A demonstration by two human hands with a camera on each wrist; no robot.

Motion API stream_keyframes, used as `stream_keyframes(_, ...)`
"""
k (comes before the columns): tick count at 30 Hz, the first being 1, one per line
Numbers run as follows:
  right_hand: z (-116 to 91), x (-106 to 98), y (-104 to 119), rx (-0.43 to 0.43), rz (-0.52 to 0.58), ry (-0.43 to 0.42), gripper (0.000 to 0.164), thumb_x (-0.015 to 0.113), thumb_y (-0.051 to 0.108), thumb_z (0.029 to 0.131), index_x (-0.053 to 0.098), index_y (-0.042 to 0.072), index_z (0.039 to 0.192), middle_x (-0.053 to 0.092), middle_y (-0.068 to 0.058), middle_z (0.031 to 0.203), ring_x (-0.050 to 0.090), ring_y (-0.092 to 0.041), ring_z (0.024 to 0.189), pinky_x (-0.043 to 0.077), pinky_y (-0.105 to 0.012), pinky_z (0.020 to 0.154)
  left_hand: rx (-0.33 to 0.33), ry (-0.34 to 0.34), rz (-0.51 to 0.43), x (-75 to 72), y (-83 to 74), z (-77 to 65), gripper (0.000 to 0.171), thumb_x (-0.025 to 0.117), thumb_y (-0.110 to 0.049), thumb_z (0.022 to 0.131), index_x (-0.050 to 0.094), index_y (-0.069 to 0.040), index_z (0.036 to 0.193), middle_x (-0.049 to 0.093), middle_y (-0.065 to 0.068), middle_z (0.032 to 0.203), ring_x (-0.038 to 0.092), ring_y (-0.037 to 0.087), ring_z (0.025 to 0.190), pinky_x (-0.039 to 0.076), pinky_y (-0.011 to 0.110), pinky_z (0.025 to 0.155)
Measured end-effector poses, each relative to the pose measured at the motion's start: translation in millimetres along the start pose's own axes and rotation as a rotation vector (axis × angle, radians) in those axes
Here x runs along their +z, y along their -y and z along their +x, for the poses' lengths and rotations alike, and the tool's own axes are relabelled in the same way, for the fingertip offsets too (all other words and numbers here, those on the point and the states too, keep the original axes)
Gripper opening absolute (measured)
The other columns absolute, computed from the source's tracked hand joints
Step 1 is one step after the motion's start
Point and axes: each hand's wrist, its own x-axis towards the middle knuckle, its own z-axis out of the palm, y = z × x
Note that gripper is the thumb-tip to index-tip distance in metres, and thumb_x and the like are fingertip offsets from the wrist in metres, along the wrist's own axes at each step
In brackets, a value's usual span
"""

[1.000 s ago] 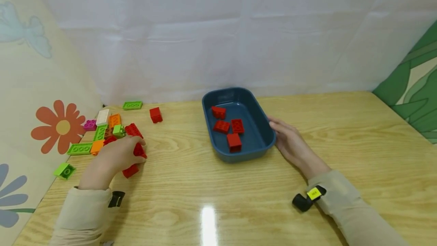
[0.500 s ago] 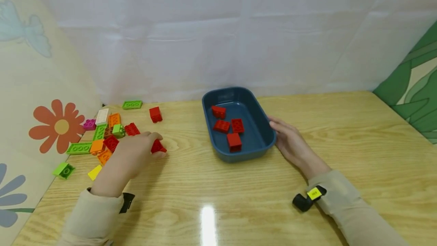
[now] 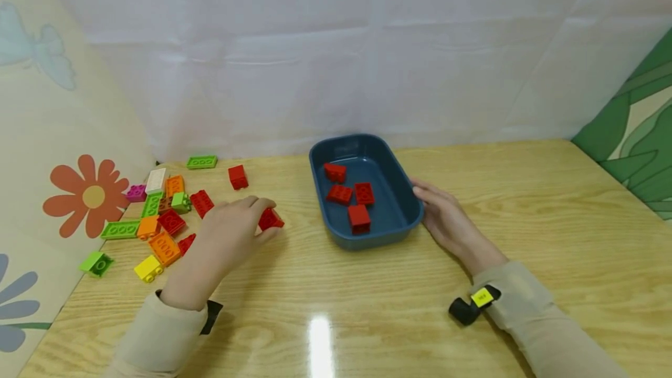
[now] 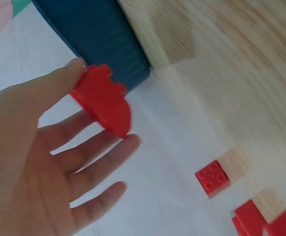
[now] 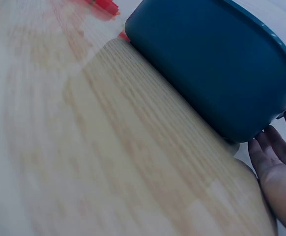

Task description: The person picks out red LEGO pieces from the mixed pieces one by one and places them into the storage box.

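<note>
My left hand (image 3: 228,241) pinches a red toy building brick (image 3: 270,219) between thumb and fingers, over the table left of a blue plastic bin. The left wrist view shows this red brick (image 4: 103,98) with a wavy, rounded outline. Several red bricks, such as a red block (image 3: 359,219), lie inside the blue bin (image 3: 367,242). My right hand (image 3: 450,223) touches the bin's right wall. Its fingertips rest against the lower corner of the bin (image 5: 207,73) in the right wrist view, fingers fairly straight.
Loose bricks lie at the left: an orange brick (image 3: 165,248), a yellow brick (image 3: 149,268), a green plate (image 3: 121,230) and others. A red cube-like brick (image 3: 238,177) sits apart near the back. A white cloth (image 3: 273,63) hangs behind the wooden table (image 3: 399,308).
My left hand has carried the red brick rightward from the loose bricks toward the bin, uncovering orange, yellow and red pieces. The right hand and bin stay in place.
</note>
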Motion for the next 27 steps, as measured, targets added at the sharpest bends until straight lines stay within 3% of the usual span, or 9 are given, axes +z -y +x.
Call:
stream_keyframes(6,0,0,0,-0.003,0.008,0.000,0.026,0.043,0.010,0.099,0.061,0.019,0.116,0.069,0.011,0.109,0.060,-0.007,0.102,0.054,-0.016,0.082,0.066,-0.134,-0.046,-1.9,-13.2,6.7,0.050,0.066,-0.043,0.082,0.061,-0.011,0.120,0.070,0.010,0.112,0.065,0.026,0.096,0.057,0.046,0.082)
stream_keyframes(14,0,0,0,0.004,0.003,-0.006,0.025,0.044,0.011,0.098,0.060,0.019,0.116,0.069,0.011,0.110,0.059,-0.007,0.103,0.053,-0.016,0.083,0.142,-0.227,-0.039,2.8,-31.5,17.3,0.049,0.067,-0.042,0.081,0.060,-0.014,0.121,0.068,0.006,0.117,0.064,0.022,0.100,0.058,0.041,0.084)
stream_keyframes(21,-1,1,1,0.008,-0.008,-0.010,0.025,0.044,0.012,0.098,0.058,0.018,0.119,0.068,0.011,0.111,0.059,-0.006,0.103,0.053,-0.015,0.083,0.267,-0.424,-0.045,8.7,-42.1,24.5,0.048,0.070,-0.035,0.080,0.062,-0.009,0.120,0.068,0.010,0.118,0.063,0.025,0.102,0.058,0.040,0.086)
stream_keyframes(27,-1,1,1,0.009,-0.015,-0.009,0.026,0.044,0.013,0.098,0.055,0.017,0.121,0.068,0.011,0.110,0.059,-0.007,0.102,0.053,-0.016,0.082,0.284,-0.435,-0.074,9.8,-53.0,32.0,0.047,0.069,-0.034,0.082,0.061,-0.009,0.121,0.065,0.012,0.124,0.061,0.025,0.107,0.056,0.040,0.091)
